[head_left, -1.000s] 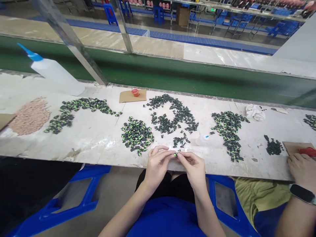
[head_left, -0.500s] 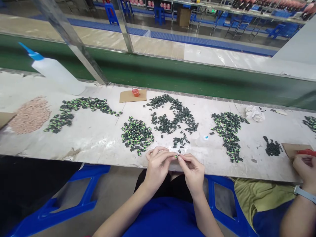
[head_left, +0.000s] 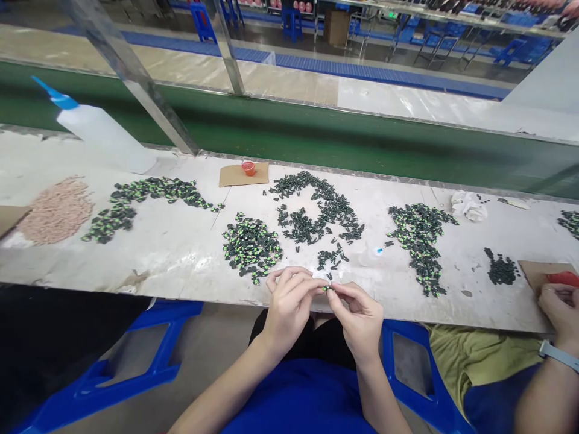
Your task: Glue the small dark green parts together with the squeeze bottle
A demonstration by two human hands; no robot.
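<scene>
Just over the table's near edge, my left hand (head_left: 289, 304) and my right hand (head_left: 357, 313) meet at the fingertips. Both pinch one small black-and-green piece (head_left: 326, 289) between them; its exact shape is too small to tell. Beyond my fingers lies a small cluster of dark pieces (head_left: 332, 257), with a larger spread of dark green pieces (head_left: 303, 226) behind it. A round pile of black-and-green pieces (head_left: 251, 246) is left of it, near my left hand.
More black-and-green piles (head_left: 420, 235) lie to the right and left. A white bottle (head_left: 106, 135) leans at the back left, near pink pieces (head_left: 56, 211). A red cup (head_left: 248, 168) stands on cardboard. Another person's hand (head_left: 561, 304) is at the far right.
My right hand has shifted slightly right and turned a little. The small piece stays between my fingertips. The other person's hand has moved slightly.
</scene>
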